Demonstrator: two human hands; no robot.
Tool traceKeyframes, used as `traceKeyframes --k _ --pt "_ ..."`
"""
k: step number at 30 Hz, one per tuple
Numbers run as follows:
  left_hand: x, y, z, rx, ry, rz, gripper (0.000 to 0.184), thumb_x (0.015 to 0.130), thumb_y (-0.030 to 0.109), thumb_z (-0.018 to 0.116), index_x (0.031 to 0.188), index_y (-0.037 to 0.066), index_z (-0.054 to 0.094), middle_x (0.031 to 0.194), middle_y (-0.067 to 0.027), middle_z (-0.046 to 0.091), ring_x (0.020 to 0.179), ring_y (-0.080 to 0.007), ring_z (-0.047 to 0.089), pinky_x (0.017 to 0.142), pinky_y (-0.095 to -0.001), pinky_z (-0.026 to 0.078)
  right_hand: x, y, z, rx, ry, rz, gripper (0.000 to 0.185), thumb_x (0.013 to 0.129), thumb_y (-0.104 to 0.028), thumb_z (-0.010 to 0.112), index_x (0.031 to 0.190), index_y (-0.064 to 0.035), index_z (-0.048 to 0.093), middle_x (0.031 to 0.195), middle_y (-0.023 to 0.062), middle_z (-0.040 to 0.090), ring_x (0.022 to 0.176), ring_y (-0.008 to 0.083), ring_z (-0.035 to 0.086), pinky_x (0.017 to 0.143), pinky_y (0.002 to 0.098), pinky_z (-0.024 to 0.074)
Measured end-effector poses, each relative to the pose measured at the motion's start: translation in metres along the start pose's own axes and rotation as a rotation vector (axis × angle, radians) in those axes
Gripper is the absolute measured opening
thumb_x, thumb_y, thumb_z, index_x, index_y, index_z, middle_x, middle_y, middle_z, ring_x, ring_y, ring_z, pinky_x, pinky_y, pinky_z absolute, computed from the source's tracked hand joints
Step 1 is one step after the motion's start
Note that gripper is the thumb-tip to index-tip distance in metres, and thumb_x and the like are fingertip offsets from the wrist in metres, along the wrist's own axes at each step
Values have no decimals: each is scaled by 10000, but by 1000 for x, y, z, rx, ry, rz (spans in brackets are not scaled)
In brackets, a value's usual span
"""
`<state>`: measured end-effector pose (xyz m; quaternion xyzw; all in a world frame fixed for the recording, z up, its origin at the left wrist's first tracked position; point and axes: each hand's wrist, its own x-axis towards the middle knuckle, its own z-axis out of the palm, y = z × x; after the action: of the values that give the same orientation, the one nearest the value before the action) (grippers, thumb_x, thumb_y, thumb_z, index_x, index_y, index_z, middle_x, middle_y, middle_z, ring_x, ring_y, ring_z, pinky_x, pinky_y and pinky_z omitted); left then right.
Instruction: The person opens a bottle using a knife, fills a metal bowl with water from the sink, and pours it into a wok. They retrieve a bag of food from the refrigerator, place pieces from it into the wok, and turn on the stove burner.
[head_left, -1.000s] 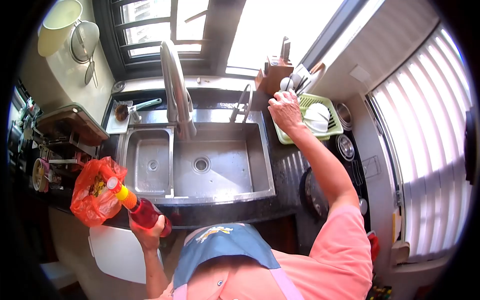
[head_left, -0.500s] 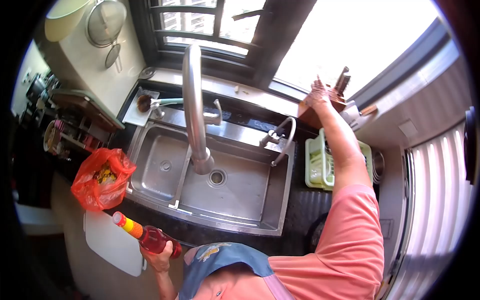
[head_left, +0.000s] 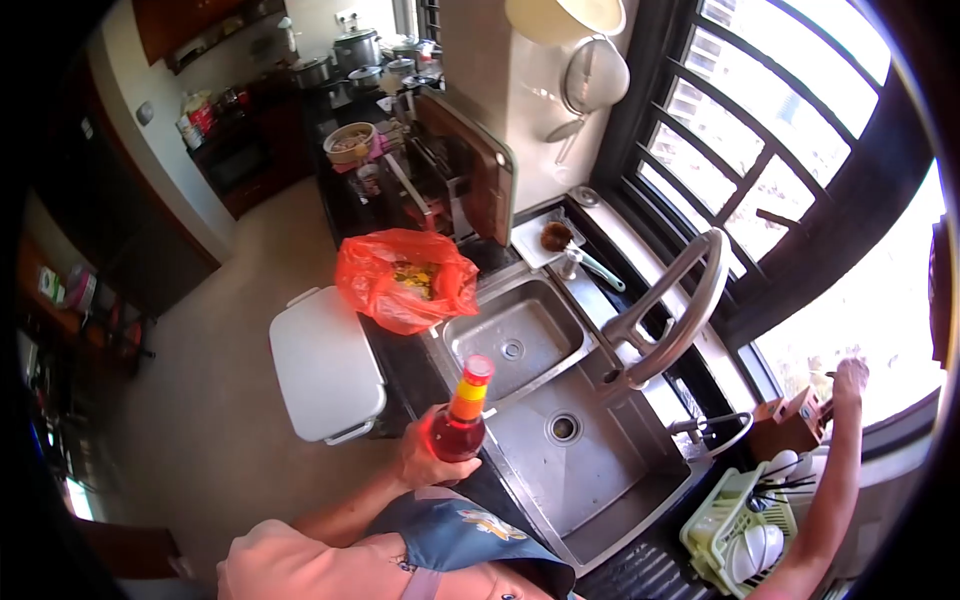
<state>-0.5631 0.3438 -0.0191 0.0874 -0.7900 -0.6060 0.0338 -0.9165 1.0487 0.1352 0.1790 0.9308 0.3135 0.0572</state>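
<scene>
My left hand (head_left: pixel 425 455) is wrapped round a bottle of red liquid (head_left: pixel 458 436) with a yellow and orange neck, held upright near the sink's front edge. Beyond it, a red plastic bag (head_left: pixel 375 285) with yellowish scraps inside rests at the counter edge. At the far right, my right hand (head_left: pixel 851 377) is closed at the window side, just above the wooden knife block (head_left: pixel 785 432); a small dark piece shows at its fingers, too small to name. Below that arm stands a green dish rack (head_left: pixel 715 525) with white bowls.
A double steel sink (head_left: pixel 610 470) with a tall curved faucet (head_left: pixel 690 330) lies in the middle. A white lidded bin (head_left: pixel 325 365) stands below the bag. Cutting boards (head_left: pixel 490 190) lean behind the bag, and a brush (head_left: pixel 600 270) lies by a white tray (head_left: pixel 530 240).
The view has swung to the left. My right hand has gone from above the dish rack to the knife block and closed. The bottle in my left hand now stands more upright.
</scene>
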Motion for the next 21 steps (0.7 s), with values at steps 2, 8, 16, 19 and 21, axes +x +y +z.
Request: traceKeyframes --k 2,8,16,19,21 --pt "0 4 -2 -28 -17 56 709 633 254 927 1223 52 590 1035 -51 711 935 -188 694 902 -352 555 -21 53 43 76 536 -225 243 1016 -137 435 981 -6 636 921 206 692 919 343 689 800 469 525" --pt "8 35 -34 -126 -261 153 772 679 246 928 1319 19 561 1127 -101 712 1032 -197 689 959 -367 537 -207 34 69 1461 614 -41 330 1114 -257 500 1360 -44 558 983 46 621 794 148 581 711 313 498" --pt "30 51 -29 -503 -684 -60 834 646 278 922 1329 28 515 1075 -102 684 980 -214 693 891 -392 584 -457 -144 38 2703 344 32 349 1124 -336 462 1327 -64 547 724 -33 405 604 93 394 764 334 555" --pt "34 60 -12 -618 -831 -106 839 657 292 914 1335 21 501 1068 -135 692 974 -246 711 872 -410 595 -488 -178 0 2618 448 225 269 1074 -145 518 1317 -31 531 733 -5 443 619 104 449 720 347 564" --pt "35 60 -3 -682 -899 -164 834 663 277 904 1343 22 494 1083 -148 692 989 -261 715 873 -416 597 -500 -189 -6 2574 495 32 359 1019 -24 504 1377 -10 499 714 -2 435 595 94 455 610 306 558"
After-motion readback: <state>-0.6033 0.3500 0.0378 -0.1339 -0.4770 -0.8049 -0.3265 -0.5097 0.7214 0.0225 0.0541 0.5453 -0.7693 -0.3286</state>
